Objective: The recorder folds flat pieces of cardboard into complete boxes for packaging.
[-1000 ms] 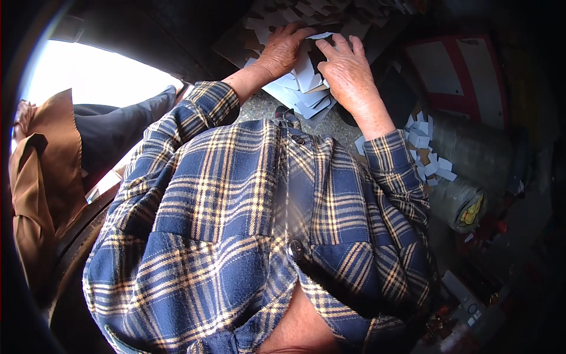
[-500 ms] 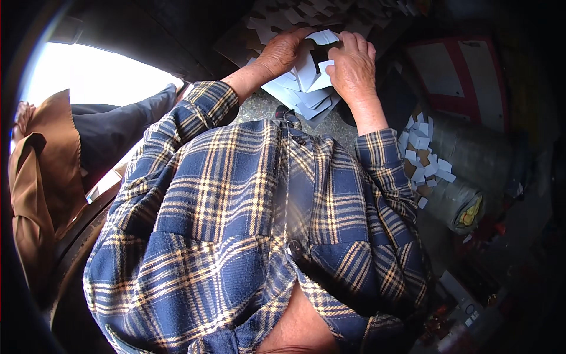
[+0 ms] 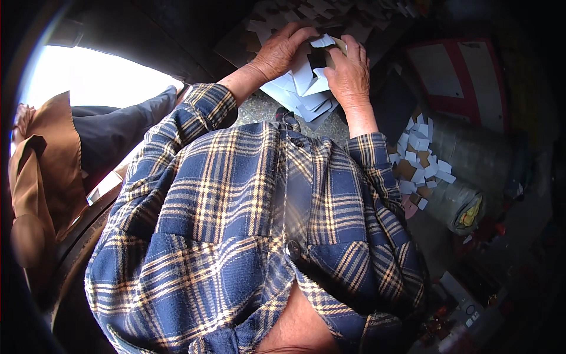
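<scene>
A small piece of folded white card [image 3: 322, 42], with a brown inner side showing at its right, is between my two hands at the top middle. My left hand [image 3: 283, 52] grips its left edge with bent fingers. From the right, my right hand [image 3: 350, 72] has its thumb and fingers curled round the other side. Partly hidden under both hands lies a loose pile of flat white card sheets [image 3: 302, 97], some with flaps sticking up. The fingertips are partly hidden behind the card.
Many small white folded card pieces [image 3: 330, 9] lie in the dim area beyond my hands. Another heap of folded cards [image 3: 420, 153] is at the right, by a rolled greenish bundle [image 3: 466, 206]. A red-and-white panel [image 3: 460, 76] stands behind. At left sits another person in brown [image 3: 56, 159].
Both hands have shifted slightly, the right one a little leftward. The card between them has tilted and narrowed, and more of its brown side shows near my right fingers.
</scene>
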A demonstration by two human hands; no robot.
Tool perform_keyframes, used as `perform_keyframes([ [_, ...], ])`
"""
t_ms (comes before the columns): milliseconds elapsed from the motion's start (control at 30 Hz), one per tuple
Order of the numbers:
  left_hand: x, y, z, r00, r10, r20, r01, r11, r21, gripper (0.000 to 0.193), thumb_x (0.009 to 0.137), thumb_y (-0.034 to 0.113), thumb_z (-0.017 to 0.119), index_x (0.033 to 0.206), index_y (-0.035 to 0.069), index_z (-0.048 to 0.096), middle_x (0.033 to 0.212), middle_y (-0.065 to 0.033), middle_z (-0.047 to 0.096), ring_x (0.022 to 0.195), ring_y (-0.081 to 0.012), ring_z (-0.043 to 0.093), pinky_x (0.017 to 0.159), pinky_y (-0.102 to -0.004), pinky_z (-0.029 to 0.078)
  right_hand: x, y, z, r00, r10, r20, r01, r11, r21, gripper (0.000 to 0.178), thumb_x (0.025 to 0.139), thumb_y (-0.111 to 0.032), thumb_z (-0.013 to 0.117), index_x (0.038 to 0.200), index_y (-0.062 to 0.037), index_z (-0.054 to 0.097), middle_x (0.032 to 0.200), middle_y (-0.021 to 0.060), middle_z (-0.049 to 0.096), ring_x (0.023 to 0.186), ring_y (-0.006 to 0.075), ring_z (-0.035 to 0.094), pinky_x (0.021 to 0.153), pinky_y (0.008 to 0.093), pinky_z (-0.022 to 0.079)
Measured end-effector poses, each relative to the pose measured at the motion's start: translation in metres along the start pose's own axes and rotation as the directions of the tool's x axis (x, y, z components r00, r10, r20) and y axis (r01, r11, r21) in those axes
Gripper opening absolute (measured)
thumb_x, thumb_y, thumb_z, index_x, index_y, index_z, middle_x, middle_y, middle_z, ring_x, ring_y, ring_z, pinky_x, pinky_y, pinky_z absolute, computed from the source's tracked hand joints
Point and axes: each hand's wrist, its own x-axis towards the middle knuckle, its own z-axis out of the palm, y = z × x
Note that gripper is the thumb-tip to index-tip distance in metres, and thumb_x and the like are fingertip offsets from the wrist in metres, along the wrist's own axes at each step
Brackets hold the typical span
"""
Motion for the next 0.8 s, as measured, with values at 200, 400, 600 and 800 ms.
perform_keyframes([
  [200, 0.003, -0.004, -0.002, 0.990, 0.115, 0.085, -0.122, 0.989, 0.086, 0.034, 0.083, 0.005, 0.054, 0.115, 0.017, 0.054, 0.114, -0.0049, 0.054, 0.100, -0.0283, 0.058, 0.088, -0.0365, 0.048, -0.003, 0.006, 0.013, 0.996, 0.055, -0.074, -0.042, 0.985, 0.167, 0.031, 0.069, 0.004, 0.060, 0.098, -0.0055, 0.064, 0.124, 0.0132, 0.048, 0.106, 0.0327, 0.051, 0.090, 0.0361, 0.045],
  [400, 0.003, -0.013, -0.004, 0.972, 0.154, 0.179, -0.168, 0.984, 0.063, 0.032, 0.085, 0.012, 0.057, 0.117, 0.015, 0.055, 0.116, -0.0074, 0.053, 0.101, -0.0286, 0.059, 0.087, -0.0352, 0.049, 0.002, -0.001, 0.011, 0.979, 0.156, -0.131, -0.101, 0.930, 0.352, 0.037, 0.070, 0.009, 0.054, 0.104, -0.0055, 0.063, 0.120, 0.0136, 0.051, 0.103, 0.0320, 0.054, 0.091, 0.0348, 0.046],
  [600, -0.002, -0.017, 0.001, 0.967, 0.217, 0.132, -0.221, 0.975, 0.022, 0.044, 0.084, 0.031, 0.065, 0.123, 0.014, 0.052, 0.121, -0.0116, 0.051, 0.102, -0.0306, 0.058, 0.088, -0.0376, 0.050, 0.008, -0.005, 0.016, 0.970, 0.185, -0.156, -0.120, 0.928, 0.354, 0.041, 0.071, 0.010, 0.053, 0.107, -0.0067, 0.061, 0.119, 0.0130, 0.051, 0.104, 0.0318, 0.054, 0.091, 0.0347, 0.046],
  [800, -0.012, 0.006, 0.001, 0.992, 0.091, 0.093, -0.111, 0.963, 0.244, 0.070, 0.077, 0.053, 0.069, 0.130, 0.013, 0.046, 0.127, -0.0151, 0.048, 0.103, -0.0330, 0.058, 0.090, -0.0427, 0.049, 0.012, -0.012, 0.014, 0.975, 0.152, -0.163, -0.084, 0.928, 0.363, 0.044, 0.070, 0.009, 0.053, 0.111, -0.0076, 0.060, 0.119, 0.0122, 0.051, 0.103, 0.0315, 0.054, 0.092, 0.0342, 0.046],
])
